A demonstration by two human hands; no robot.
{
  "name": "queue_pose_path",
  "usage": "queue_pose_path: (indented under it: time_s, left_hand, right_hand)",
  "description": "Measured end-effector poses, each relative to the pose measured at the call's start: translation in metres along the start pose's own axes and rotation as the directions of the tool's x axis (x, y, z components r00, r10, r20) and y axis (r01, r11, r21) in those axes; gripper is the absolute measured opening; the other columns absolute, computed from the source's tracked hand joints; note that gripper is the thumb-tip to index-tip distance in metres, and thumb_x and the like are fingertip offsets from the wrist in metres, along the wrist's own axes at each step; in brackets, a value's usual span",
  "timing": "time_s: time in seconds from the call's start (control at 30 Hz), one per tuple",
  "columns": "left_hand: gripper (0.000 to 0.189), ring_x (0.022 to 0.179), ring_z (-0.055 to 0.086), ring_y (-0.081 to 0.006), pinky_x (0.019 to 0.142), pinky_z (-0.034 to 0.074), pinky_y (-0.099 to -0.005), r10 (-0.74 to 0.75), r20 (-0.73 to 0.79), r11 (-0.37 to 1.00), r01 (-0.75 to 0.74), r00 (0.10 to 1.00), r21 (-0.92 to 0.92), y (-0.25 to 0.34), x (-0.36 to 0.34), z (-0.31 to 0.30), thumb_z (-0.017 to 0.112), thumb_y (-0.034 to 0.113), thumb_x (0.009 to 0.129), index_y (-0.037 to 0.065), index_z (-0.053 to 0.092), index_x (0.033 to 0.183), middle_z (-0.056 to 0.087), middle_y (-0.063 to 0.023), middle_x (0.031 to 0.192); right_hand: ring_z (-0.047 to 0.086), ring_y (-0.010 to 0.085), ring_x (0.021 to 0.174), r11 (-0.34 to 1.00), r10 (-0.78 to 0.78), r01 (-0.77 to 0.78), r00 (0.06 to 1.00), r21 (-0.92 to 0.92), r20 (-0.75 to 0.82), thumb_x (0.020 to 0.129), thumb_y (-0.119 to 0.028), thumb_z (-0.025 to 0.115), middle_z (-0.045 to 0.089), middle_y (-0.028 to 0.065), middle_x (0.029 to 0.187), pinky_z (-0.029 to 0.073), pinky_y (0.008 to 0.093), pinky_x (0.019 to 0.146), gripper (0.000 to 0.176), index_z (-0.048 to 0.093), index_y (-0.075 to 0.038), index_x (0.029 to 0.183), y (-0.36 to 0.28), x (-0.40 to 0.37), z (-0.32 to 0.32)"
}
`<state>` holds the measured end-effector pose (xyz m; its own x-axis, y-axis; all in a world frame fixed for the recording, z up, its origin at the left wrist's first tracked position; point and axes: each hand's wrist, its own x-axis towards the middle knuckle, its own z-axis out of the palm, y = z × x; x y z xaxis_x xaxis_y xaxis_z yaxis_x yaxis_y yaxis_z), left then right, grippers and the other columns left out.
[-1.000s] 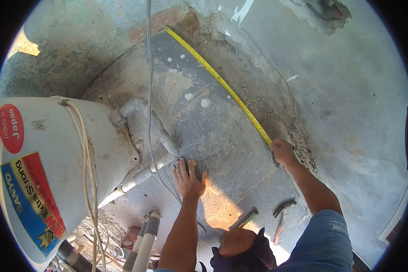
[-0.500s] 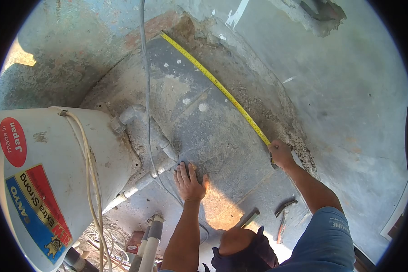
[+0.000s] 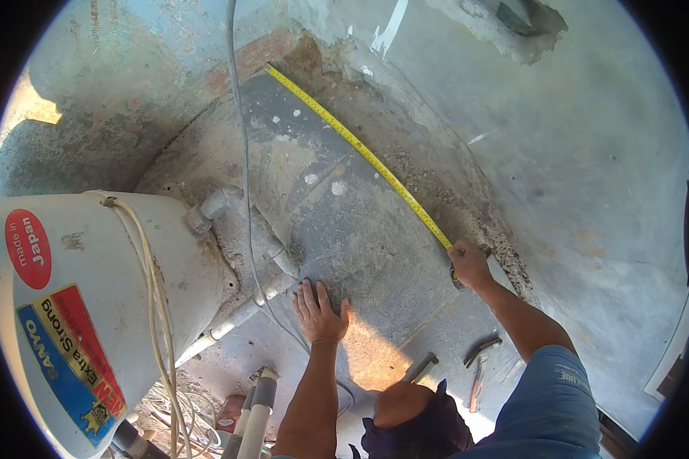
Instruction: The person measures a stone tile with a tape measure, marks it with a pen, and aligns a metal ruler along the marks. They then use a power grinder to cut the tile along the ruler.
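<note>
My right hand (image 3: 471, 264) is closed around the case of a tape measure, which is mostly hidden by the fingers. Its yellow blade (image 3: 360, 148) runs out from the hand across the dusty grey floor (image 3: 375, 237) to the far wall corner. My left hand (image 3: 319, 312) lies flat on the floor with the fingers stretched out, beside a grey pipe (image 3: 237, 317). A thin grey cable (image 3: 250, 229) passes just left of that hand.
A white Sanyo-labelled tank (image 3: 92, 260) with beige cords stands at left. A hammer (image 3: 478, 371) and another tool (image 3: 423, 369) lie near my knee. Upright pipes (image 3: 259, 409) rise at the bottom. A grey wall (image 3: 589, 176) with a broken hole borders the right.
The view has shifted slightly, so the wall and tank sit a little lower or to one side. Both hands and the extended tape keep nearly the same places on the floor.
</note>
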<state>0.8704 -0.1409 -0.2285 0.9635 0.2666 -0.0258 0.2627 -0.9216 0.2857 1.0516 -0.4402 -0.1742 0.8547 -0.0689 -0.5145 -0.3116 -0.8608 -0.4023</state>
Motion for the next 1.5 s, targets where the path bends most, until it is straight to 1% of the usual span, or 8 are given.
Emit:
queue_pose_path:
  time_s: [0.1, 0.53, 0.6, 0.63, 0.7, 1.33, 1.4, 1.5]
  left_hand:
    - [0.074, 0.137, 0.032, -0.0431, 0.116, 0.022, -0.0583, 0.005, -0.034, 1.000, -0.005, 0.999, 0.023, -0.002, -0.001, 0.003, 0.062, 0.048, 0.086, 0.001, 0.042, 0.139, 0.035, -0.0269, 0.148]
    - [0.074, 0.137, 0.032, -0.0425, 0.116, 0.021, -0.0576, -0.017, -0.017, 1.000, 0.017, 1.000, 0.012, -0.002, 0.000, 0.001, 0.062, 0.049, 0.085, 0.002, 0.043, 0.139, 0.035, -0.0263, 0.147]
    - [0.074, 0.138, 0.032, -0.0425, 0.117, 0.021, -0.0574, -0.027, 0.020, 0.999, 0.027, 0.999, 0.027, -0.001, 0.000, 0.000, 0.062, 0.049, 0.085, 0.002, 0.043, 0.139, 0.035, -0.0263, 0.148]
    - [0.074, 0.138, 0.032, -0.0425, 0.117, 0.021, -0.0574, -0.031, 0.018, 0.999, 0.031, 0.999, 0.030, -0.001, 0.000, 0.000, 0.062, 0.049, 0.085, 0.002, 0.043, 0.139, 0.035, -0.0263, 0.148]
    - [0.074, 0.138, 0.032, -0.0428, 0.117, 0.020, -0.0573, -0.024, 0.004, 0.999, 0.024, 1.000, 0.024, -0.001, -0.001, 0.002, 0.062, 0.049, 0.085, 0.002, 0.044, 0.138, 0.035, -0.0265, 0.148]
    - [0.076, 0.140, 0.028, -0.0433, 0.116, 0.019, -0.0585, -0.021, 0.003, 1.000, 0.021, 1.000, -0.011, 0.000, 0.000, 0.001, 0.066, 0.042, 0.083, 0.003, 0.036, 0.141, 0.030, -0.0257, 0.149]
    - [0.076, 0.140, 0.028, -0.0436, 0.116, 0.020, -0.0586, -0.030, 0.019, 1.000, 0.031, 0.999, -0.007, 0.001, 0.000, 0.000, 0.066, 0.042, 0.083, 0.003, 0.036, 0.141, 0.030, -0.0258, 0.149]
    - [0.076, 0.140, 0.027, -0.0435, 0.116, 0.020, -0.0587, -0.019, -0.001, 1.000, 0.019, 1.000, -0.002, 0.000, 0.000, 0.001, 0.066, 0.042, 0.083, 0.003, 0.036, 0.141, 0.029, -0.0259, 0.150]
  right_hand:
    - [0.066, 0.0344, 0.075, 1.000, 0.001, -0.001, 1.000, 0.011, -0.003, 0.091, -0.026, 0.063, 0.066, 0.0188, 0.078, 0.049, 0.0434, 0.068, 0.020, 0.064, -0.006, 0.092, -0.003, -0.001, -0.002]
    - [0.066, 0.0353, 0.074, 1.000, 0.020, -0.020, 1.000, 0.001, -0.003, 0.091, -0.027, 0.064, 0.066, 0.0202, 0.076, 0.049, 0.0435, 0.067, 0.021, 0.063, -0.006, 0.092, -0.009, -0.002, -0.001]
    - [0.061, 0.0247, 0.067, 1.000, 0.010, -0.010, 1.000, 0.004, -0.006, 0.092, -0.024, 0.064, 0.063, 0.0149, 0.075, 0.046, 0.0389, 0.064, 0.021, 0.062, -0.004, 0.091, -0.009, -0.003, -0.002]
    - [0.061, 0.0247, 0.067, 1.000, 0.005, -0.005, 1.000, 0.005, -0.004, 0.092, -0.024, 0.064, 0.063, 0.0149, 0.075, 0.046, 0.0389, 0.064, 0.021, 0.062, -0.004, 0.091, -0.007, -0.002, -0.001]
    - [0.066, 0.0384, 0.079, 1.000, 0.022, -0.022, 1.000, 0.009, -0.001, 0.090, -0.026, 0.064, 0.066, 0.0212, 0.080, 0.049, 0.0450, 0.071, 0.020, 0.064, -0.006, 0.093, -0.003, 0.000, 0.001]
    - [0.066, 0.0400, 0.085, 0.999, 0.018, -0.019, 1.000, 0.029, 0.015, 0.091, -0.026, 0.063, 0.067, 0.0221, 0.084, 0.049, 0.0453, 0.073, 0.021, 0.063, -0.005, 0.093, -0.004, -0.003, -0.002]
    - [0.061, 0.0267, 0.069, 0.999, -0.018, 0.018, 1.000, 0.029, -0.014, 0.092, -0.024, 0.064, 0.062, 0.0152, 0.075, 0.046, 0.0394, 0.066, 0.022, 0.060, -0.003, 0.090, 0.000, -0.001, 0.001]
    - [0.061, 0.0273, 0.069, 0.999, -0.034, 0.035, 0.999, 0.033, -0.032, 0.093, -0.024, 0.064, 0.062, 0.0155, 0.075, 0.046, 0.0401, 0.066, 0.022, 0.060, -0.003, 0.090, 0.002, -0.002, 0.003]
